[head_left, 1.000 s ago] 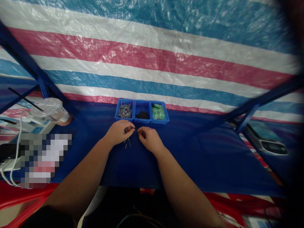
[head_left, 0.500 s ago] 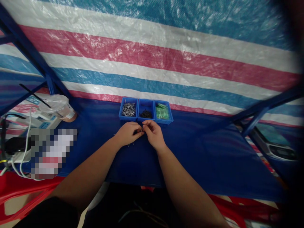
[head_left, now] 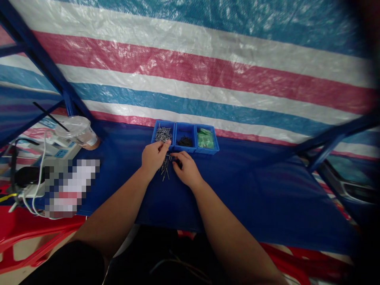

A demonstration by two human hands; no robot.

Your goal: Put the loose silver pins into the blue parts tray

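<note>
Several thin metal rods, nail-like [head_left: 165, 169], lie in a loose pile on the blue table in front of the bins. My left hand [head_left: 152, 159] is at the front edge of the left blue bin [head_left: 153, 138], its thumb and fingers pressed together; what they pinch is too small to make out. More grey metal rods [head_left: 163, 133] fill that bin. On the pile's right side is my right hand [head_left: 188, 171], its index fingertip at the rods and its thumb apart from it. Small dark pieces [head_left: 184, 141] lie in the middle bin, and green packets [head_left: 205, 139] in the right one.
At the left stand a plastic cup with a black straw [head_left: 81, 132], a power strip with cables [head_left: 61, 153] and a pixelated item [head_left: 74, 188]. Blue metal frame bars [head_left: 67, 101] rise at both sides. A striped tarp [head_left: 190, 79] hangs behind the table.
My hands, close together before, have moved apart. The left has risen to the left bin's edge, and the right has shifted to the rods. The pile now shows more fully.
</note>
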